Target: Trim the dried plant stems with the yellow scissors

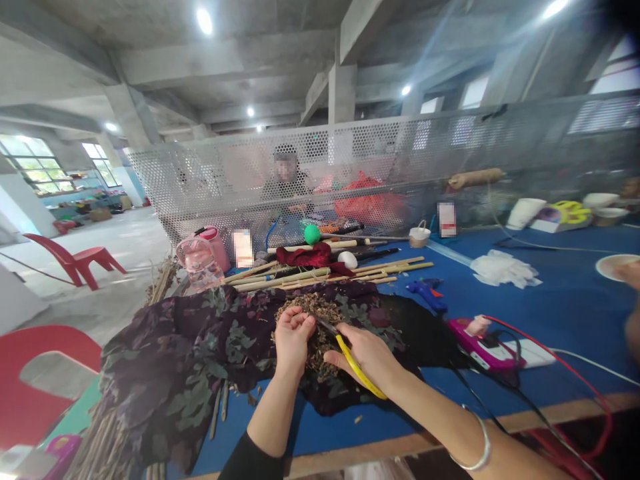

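My right hand (367, 353) holds a tool with yellow handles (355, 367) and a dark metal tip, pliers or snips; which kind I cannot tell. The tip points at the fingers of my left hand (294, 328), which are closed in a pinch. What they pinch is too small to make out. Both hands are over a heap of brown dried plant bits (323, 357). The heap lies on a dark flower-patterned cloth (220, 333) spread across the blue table.
Bamboo sticks (300, 277) and a dark red cloth (305, 255) lie behind the heap. On the right are a blue glue gun (427, 295), a magenta power strip (487, 347) with cables, and white netting (505, 269). A perforated metal screen (225, 173) separates another person (287, 183).
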A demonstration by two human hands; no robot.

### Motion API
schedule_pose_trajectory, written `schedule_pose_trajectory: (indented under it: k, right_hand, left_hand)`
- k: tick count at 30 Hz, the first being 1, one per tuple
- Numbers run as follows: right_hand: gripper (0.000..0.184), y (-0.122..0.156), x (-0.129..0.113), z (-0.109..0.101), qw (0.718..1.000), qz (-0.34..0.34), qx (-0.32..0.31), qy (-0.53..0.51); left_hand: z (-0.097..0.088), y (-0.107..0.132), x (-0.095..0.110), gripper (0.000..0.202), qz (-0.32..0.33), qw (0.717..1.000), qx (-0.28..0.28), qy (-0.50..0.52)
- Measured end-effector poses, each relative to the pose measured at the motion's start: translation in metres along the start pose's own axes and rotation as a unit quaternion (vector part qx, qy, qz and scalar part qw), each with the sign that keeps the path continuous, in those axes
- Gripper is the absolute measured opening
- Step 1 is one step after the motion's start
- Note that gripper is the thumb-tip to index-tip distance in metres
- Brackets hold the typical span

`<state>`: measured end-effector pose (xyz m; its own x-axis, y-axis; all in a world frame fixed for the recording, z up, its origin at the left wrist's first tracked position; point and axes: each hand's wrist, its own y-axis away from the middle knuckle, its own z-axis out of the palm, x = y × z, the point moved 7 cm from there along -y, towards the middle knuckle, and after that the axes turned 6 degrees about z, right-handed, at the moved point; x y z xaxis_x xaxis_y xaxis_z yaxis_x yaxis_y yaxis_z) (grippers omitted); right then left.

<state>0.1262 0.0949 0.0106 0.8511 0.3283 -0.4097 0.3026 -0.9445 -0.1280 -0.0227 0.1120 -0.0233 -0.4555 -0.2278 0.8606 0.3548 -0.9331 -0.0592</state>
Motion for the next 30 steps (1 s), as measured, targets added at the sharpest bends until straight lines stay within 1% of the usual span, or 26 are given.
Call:
schedule_pose_trajectory:
  k: [3, 7, 11, 15, 19, 21, 26, 30]
  right_hand:
    - [0.039, 0.001, 0.001, 0.000, 1.000, 0.002, -0.010, 0.013]
    - [0.034, 0.004, 0.005, 0.004, 1.000, 0.011, -0.022, 0.000]
    - [0.033, 0.004, 0.006, 0.006, 0.999, 0.013, -0.018, -0.033]
    - [0.036, 0.002, 0.007, 0.010, 0.997, 0.008, -0.028, -0.068]
    - [0.034, 0.002, 0.013, 0.006, 0.999, 0.037, -0.003, -0.038]
    - [0.037, 0.004, 0.014, 0.002, 0.999, 0.044, 0.003, -0.019]
    - [0.048, 0.009, 0.000, -0.006, 1.000, 0.007, 0.012, -0.002]
    - [0.053, 0.009, -0.003, -0.003, 0.999, -0.002, 0.030, 0.015]
  left_hand:
    - [0.000, 0.000, -0.002, 0.049, -0.011, 1.000, 0.000, -0.011]
    - [0.000, 0.001, -0.005, 0.050, -0.024, 1.000, -0.001, -0.020]
    - [0.001, 0.001, -0.007, 0.052, -0.031, 0.999, 0.004, -0.029]
    - [0.002, 0.002, -0.007, 0.061, -0.030, 0.999, 0.001, -0.020]
    - [-0.001, 0.001, -0.007, 0.067, -0.034, 0.999, 0.013, 0.007]
    - [-0.002, 0.000, -0.007, 0.066, -0.035, 0.999, 0.017, 0.021]
    - [0.000, -0.002, -0.008, 0.066, -0.042, 0.998, 0.002, 0.055]
    - [0.002, 0.001, -0.008, 0.069, -0.049, 0.998, -0.008, 0.042]
